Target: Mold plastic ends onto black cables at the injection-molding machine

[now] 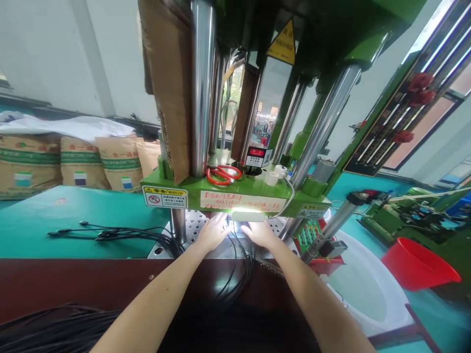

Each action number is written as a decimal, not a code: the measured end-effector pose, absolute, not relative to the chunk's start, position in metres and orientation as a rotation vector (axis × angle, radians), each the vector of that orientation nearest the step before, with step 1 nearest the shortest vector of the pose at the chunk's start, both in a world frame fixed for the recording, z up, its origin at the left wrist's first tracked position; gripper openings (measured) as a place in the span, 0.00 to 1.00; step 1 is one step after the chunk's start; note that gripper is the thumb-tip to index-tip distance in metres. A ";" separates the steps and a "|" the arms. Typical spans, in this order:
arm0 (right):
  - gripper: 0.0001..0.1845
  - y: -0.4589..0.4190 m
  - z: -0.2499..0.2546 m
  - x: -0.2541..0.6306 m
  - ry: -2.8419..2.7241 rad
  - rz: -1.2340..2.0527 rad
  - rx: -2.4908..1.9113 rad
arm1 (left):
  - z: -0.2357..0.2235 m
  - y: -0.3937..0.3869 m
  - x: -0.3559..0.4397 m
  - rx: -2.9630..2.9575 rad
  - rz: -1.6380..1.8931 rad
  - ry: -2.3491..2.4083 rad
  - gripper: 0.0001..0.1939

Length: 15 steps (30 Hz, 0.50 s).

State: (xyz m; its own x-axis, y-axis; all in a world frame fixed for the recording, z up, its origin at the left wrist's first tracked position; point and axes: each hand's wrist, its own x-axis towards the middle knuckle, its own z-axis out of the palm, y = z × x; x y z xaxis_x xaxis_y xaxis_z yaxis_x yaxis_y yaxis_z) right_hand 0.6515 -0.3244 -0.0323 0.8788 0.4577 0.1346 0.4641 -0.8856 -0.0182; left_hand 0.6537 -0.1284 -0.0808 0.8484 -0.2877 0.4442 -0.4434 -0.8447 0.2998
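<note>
Both my hands reach under the green press machine (235, 193), onto its perforated metal plate (195, 223). My left hand (213, 233) lies with fingers stretched forward at the lit work spot. My right hand (259, 233) lies beside it, fingers also extended. Thin black cables (239, 264) run between my hands from the dark table edge up to the lit spot. The fingertips are washed out by the lamp (247, 215), so whether they pinch a cable is unclear.
Red scissors (222, 174) and tape rolls (274, 175) rest on the machine's green ledge. More black cables (110, 231) lie on the green surface at left, with stacked sacks (73, 164) behind. A white tub (364, 289) and red bucket (415, 267) stand at right.
</note>
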 end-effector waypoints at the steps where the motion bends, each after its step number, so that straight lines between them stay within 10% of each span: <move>1: 0.23 -0.327 -0.032 0.650 -0.732 -0.194 -2.998 | -0.083 -0.127 0.654 2.624 0.568 -0.520 0.23; 15: 0.21 -0.327 -0.033 0.662 -0.688 -0.134 -2.910 | -0.071 -0.130 0.657 2.697 0.486 -0.459 0.20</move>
